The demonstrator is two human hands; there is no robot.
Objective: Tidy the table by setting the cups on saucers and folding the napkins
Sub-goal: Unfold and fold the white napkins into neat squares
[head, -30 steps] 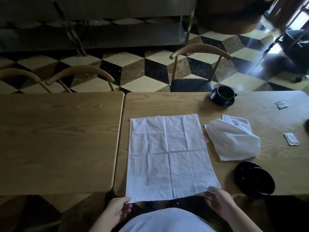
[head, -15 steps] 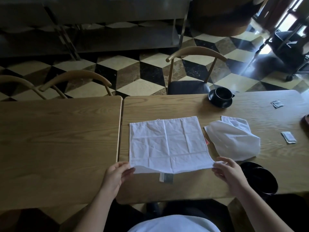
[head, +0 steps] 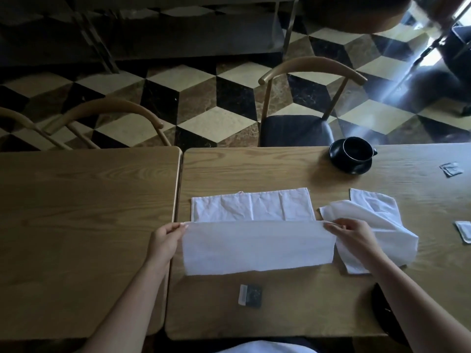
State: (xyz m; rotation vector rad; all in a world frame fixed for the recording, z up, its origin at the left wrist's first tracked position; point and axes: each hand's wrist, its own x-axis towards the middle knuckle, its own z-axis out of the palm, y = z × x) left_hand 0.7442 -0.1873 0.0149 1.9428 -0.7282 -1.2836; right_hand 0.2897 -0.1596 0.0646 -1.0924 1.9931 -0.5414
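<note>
A white napkin lies on the right wooden table, its near half lifted and carried over the far half. My left hand pinches its left corner and my right hand pinches its right corner. A second white napkin lies crumpled just right of it, partly under my right hand. A black cup stands on a black saucer at the table's far edge. Another black saucer is mostly hidden behind my right forearm at the near right.
A small dark packet lies on the table near me. Two more sachets lie at the right. A second table adjoins on the left. Wooden chairs stand across the tables.
Both hands have lifted the napkin's near edge and carried it away from me over the far half. The dark packet that was under the napkin is now uncovered.
</note>
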